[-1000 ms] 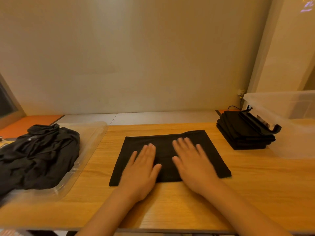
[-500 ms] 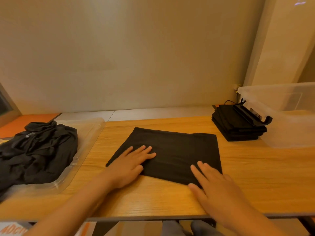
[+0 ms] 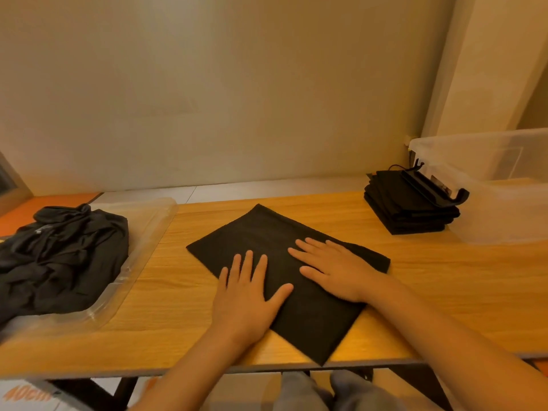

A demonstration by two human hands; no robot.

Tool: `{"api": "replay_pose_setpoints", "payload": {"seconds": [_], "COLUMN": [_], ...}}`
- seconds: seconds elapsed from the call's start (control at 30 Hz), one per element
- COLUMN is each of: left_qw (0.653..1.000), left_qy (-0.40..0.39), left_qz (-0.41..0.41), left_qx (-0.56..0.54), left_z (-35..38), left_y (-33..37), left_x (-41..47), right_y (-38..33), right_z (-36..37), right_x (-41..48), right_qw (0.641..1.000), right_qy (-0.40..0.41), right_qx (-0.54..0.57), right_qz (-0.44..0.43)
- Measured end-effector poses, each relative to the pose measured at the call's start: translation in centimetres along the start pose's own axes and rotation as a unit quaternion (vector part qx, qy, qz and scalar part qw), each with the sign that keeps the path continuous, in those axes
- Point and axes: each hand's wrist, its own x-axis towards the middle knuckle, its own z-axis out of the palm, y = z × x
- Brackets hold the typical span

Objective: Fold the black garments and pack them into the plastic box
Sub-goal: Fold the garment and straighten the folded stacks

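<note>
Black garment (image 3: 255,232) flat on table (image 3: 444,292), skewed diagonal, near corner at front edge. Left hand (image 3: 246,295), right hand (image 3: 338,271) palms down on it, fingers straight, spread. Press evenly, sweep outward, square edges before next fold. Folded stack (image 3: 406,212) sits beside plastic box (image 3: 504,185).

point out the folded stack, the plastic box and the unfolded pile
folded stack (image 3: 397,200), head view, on its top layer
plastic box (image 3: 489,215), head view, on its clear near wall
unfolded pile (image 3: 62,256), head view, on the middle of the heap
</note>
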Motion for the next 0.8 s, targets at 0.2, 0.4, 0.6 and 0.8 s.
{"api": "replay_pose_setpoints", "payload": {"seconds": [0.2,0.4,0.6,0.8], "left_qw": [0.977,0.971,0.982,0.984], "left_qy": [-0.05,0.023,-0.024,-0.05], "left_qz": [0.208,0.234,0.187,0.152], "left_qx": [0.019,-0.046,-0.028,-0.077], "left_z": [-2.7,-1.7,-0.7,-2.4], "left_y": [-5.0,-2.3,-2.3,-2.3], "left_x": [2.8,-1.5,-2.4,-1.4], "right_y": [-5.7,-7.8,-3.8,-0.8], "right_z": [1.4,1.9,2.3,0.5], "right_x": [-7.1,-5.6,-3.5,-3.4], "right_qw": [0.992,0.99,0.997,0.982], "right_qy": [0.016,0.14,0.042,0.041], "right_qx": [0.052,-0.008,0.005,-0.025], "right_qz": [0.11,0.034,0.063,0.181]}}
